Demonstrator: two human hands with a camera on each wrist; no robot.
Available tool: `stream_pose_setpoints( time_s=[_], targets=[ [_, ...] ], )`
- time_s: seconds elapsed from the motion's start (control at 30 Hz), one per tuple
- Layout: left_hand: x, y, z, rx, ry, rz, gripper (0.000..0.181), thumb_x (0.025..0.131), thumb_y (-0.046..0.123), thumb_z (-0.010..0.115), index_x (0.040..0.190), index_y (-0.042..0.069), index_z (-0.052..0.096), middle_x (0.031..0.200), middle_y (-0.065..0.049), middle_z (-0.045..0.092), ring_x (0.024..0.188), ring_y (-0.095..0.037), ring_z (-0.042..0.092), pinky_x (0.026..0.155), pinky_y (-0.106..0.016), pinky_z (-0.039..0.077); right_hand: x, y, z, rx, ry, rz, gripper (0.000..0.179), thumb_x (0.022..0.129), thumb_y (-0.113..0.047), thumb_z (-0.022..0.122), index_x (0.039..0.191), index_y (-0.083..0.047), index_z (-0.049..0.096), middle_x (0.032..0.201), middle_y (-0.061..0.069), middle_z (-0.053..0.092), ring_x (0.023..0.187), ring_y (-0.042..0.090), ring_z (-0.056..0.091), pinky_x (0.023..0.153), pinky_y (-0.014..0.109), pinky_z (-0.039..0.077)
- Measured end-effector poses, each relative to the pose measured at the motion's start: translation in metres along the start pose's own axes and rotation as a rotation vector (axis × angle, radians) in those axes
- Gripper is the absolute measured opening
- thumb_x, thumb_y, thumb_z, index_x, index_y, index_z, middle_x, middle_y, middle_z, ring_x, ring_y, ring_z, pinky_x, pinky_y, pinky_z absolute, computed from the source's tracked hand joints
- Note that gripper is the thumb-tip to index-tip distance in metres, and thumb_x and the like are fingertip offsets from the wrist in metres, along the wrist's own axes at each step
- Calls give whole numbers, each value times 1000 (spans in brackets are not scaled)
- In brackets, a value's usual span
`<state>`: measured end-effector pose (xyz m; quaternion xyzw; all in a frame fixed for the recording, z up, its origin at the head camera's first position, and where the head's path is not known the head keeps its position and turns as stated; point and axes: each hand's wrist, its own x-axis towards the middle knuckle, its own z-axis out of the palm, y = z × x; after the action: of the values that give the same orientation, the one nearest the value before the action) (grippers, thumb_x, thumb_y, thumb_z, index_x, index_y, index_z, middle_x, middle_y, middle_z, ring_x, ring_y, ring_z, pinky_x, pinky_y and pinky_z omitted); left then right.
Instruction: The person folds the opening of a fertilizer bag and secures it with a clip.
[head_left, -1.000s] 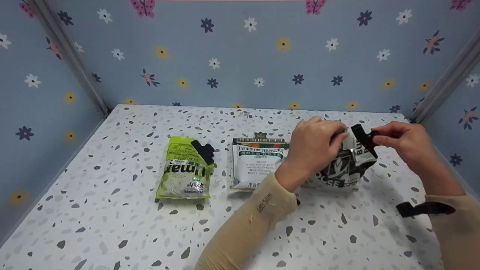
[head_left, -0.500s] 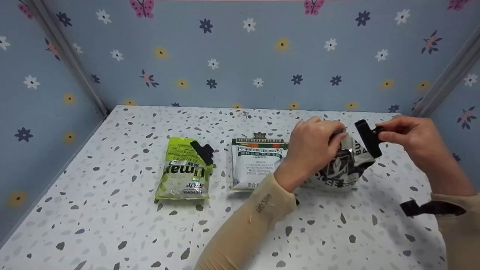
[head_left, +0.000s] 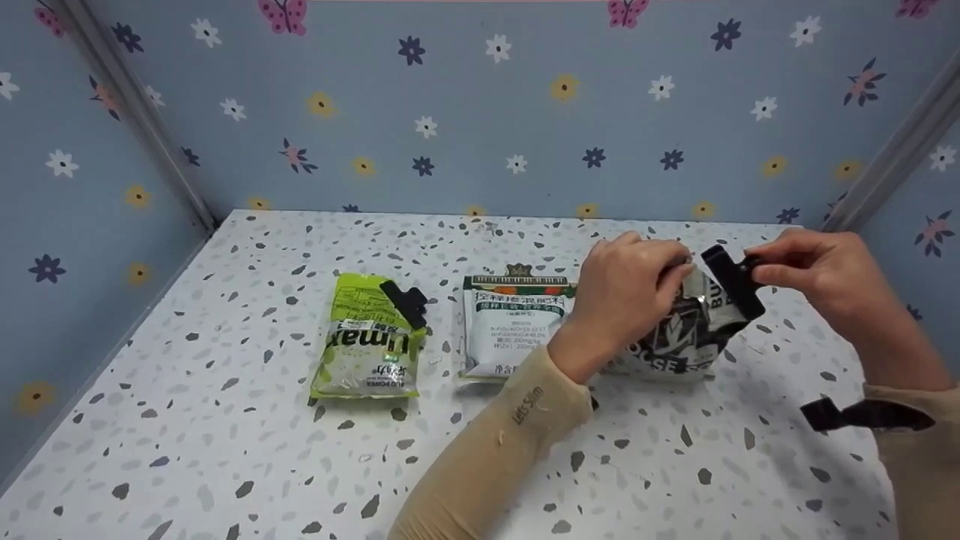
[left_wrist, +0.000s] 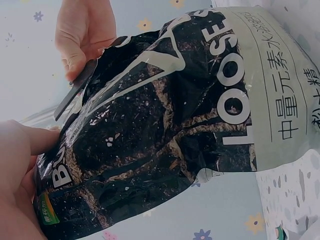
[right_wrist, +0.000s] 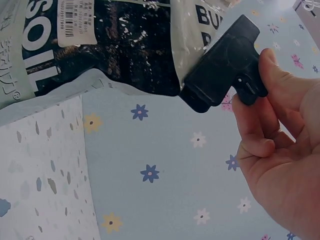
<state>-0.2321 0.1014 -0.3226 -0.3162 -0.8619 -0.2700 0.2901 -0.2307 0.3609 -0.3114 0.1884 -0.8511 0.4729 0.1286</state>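
Observation:
My left hand [head_left: 630,289] grips the top edge of a black-and-white printed soil bag [head_left: 675,349], holding it upright on the table. My right hand [head_left: 817,266] pinches the handles of a wide black bag clip [head_left: 733,283] between thumb and fingers. In the right wrist view the clip [right_wrist: 222,65] stands slanted right at the bag's upper corner, overlapping its edge. The left wrist view has the bag's dark face [left_wrist: 150,130] close up, the left thumb [left_wrist: 42,140] against its top edge, and the clip's dark bar [left_wrist: 75,92] beyond.
A green bag [head_left: 367,360] with a black clip [head_left: 406,304] on its corner lies on the speckled table [head_left: 225,420] at left. Between the two stands a white bag [head_left: 510,330] bearing an ornate metal clip [head_left: 519,276]. Flower-patterned panels [head_left: 487,112] enclose the back and sides.
My right hand drew the clip slightly right and away from the bag's corner, then brought it back a little left to the edge. The left hand and other bags stayed put.

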Motion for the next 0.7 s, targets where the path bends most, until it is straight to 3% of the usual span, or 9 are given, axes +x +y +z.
stream_pose_setpoints(
  time_s=[0.43, 0.7],
  targets=[
    [0, -1, 1, 3, 1, -6, 22, 100, 37, 60, 112, 24, 74, 100, 14, 72, 80, -6, 57, 73, -26, 45, 0, -2, 9, 15, -58, -22, 22, 88, 11, 69, 109, 10, 71, 93, 0, 69, 81, 13, 65, 70, 19, 52],
    [2, -3, 3, -28, 27, -17, 20, 103, 34, 57, 110, 19, 68, 86, 9, 68, 73, -6, 55, 70, -23, 44, 1, -4, 15, -12, -71, -24, 21, 88, 10, 70, 108, 8, 72, 89, 0, 69, 75, 12, 63, 68, 19, 51]
  ],
)
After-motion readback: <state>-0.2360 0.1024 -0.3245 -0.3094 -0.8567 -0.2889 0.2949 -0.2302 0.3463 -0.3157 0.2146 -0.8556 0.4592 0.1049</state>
